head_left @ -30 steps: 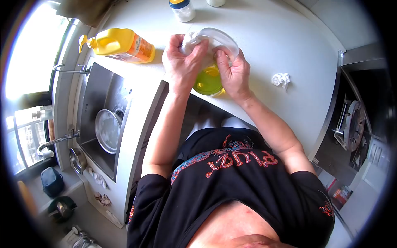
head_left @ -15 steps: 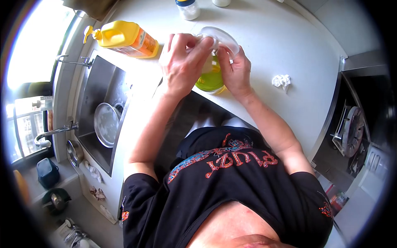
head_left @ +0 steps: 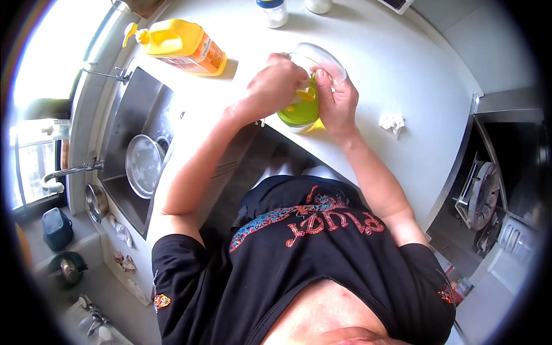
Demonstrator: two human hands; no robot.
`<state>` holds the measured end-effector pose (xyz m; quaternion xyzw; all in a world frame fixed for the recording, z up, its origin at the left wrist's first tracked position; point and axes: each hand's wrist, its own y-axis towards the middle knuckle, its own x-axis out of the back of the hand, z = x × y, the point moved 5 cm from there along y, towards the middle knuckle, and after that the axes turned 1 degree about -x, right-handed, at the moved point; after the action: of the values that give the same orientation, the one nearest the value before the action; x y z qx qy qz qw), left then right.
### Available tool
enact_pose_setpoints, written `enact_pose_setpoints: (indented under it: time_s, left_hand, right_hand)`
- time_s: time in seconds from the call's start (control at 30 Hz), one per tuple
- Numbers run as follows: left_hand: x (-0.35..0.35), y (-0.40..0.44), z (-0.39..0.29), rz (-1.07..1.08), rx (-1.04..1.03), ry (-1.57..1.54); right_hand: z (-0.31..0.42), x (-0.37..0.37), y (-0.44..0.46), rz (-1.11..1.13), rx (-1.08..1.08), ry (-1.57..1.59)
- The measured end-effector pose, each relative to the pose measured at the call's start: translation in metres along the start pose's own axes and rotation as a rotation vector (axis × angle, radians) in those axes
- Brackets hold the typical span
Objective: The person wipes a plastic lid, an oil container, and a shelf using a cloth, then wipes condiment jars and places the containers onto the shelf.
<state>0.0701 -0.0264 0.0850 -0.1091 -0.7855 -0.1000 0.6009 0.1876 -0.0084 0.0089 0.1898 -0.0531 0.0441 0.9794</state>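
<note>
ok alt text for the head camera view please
A person's right hand holds a translucent disc by a green-topped container on a white counter, the blurred left hand close beside. A yellow pump bottle sits near a steel sink.

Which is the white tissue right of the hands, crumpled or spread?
Crumpled: the white tissue lies bunched up, its outline ragged and surface creased.

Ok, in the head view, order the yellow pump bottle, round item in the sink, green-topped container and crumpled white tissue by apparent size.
1. Yellow pump bottle
2. Round item, green-topped container: unsure, left hand partly covers the latter
3. Crumpled white tissue
</note>
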Motion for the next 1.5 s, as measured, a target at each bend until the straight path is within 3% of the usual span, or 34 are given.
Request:
enact_pose_setpoints:
  time_s: [0.1, 0.23, 0.3, 0.37, 0.47, 0.6, 0.7, 0.73, 0.93, 1.03, 1.13, 1.17, 1.27, 1.37, 1.5]
  left_hand:
    - [0.022, -0.006, 0.017, -0.03, -0.019, -0.286]
    - [0.034, -0.017, 0.047, -0.084, -0.058, -0.309]
    - [0.028, -0.019, 0.07, -0.112, 0.12, -0.495]
    - [0.015, -0.015, 0.094, -0.276, 0.142, -0.46]
    - [-0.002, -0.007, 0.103, -0.332, 0.217, -0.376]
    - [-0.015, -0.002, 0.098, -0.395, 0.085, -0.745]
    - [-0.021, 0.005, 0.078, -0.268, 0.093, -1.29]
    - [-0.023, 0.009, 0.073, -0.19, 0.081, -1.323]
    - [-0.021, 0.017, 0.06, -0.05, -0.115, -1.281]
    - [-0.02, 0.022, 0.057, -0.096, -0.178, -1.063]
    - [-0.024, 0.021, 0.051, 0.046, -0.009, -0.822]
    - [-0.039, 0.024, 0.053, -0.001, -0.138, -0.626]
    - [-0.062, 0.013, 0.066, -0.039, 0.079, -0.714]
    - [-0.057, 0.009, 0.077, -0.109, 0.22, -1.225]
    - [-0.034, 0.017, 0.066, -0.167, 0.017, -1.43]
  right_hand:
    - [0.0, -0.002, -0.001, 0.019, 0.021, -0.01]
    - [0.003, -0.004, -0.001, 0.012, 0.071, -0.036]
    - [0.007, -0.003, -0.001, 0.035, 0.032, 0.003]
    - [0.011, -0.003, 0.0, 0.058, -0.009, 0.057]
    - [0.013, -0.004, 0.003, 0.087, -0.05, 0.114]
    - [0.006, 0.002, 0.012, 0.166, -0.128, 0.18]
    - [0.001, 0.002, 0.018, 0.242, -0.16, 0.187]
    - [0.001, 0.001, 0.019, 0.249, -0.168, 0.204]
    - [0.01, 0.002, 0.018, 0.185, -0.081, 0.102]
    - [0.004, 0.004, 0.018, 0.168, -0.052, 0.01]
    - [0.001, 0.006, 0.021, 0.153, -0.087, 0.026]
    - [0.0, 0.006, 0.023, 0.151, -0.11, 0.055]
    - [0.003, 0.001, 0.025, 0.19, -0.114, 0.14]
    - [0.002, 0.003, 0.023, 0.183, -0.102, 0.053]
    - [0.01, 0.002, 0.023, 0.164, -0.082, -0.021]
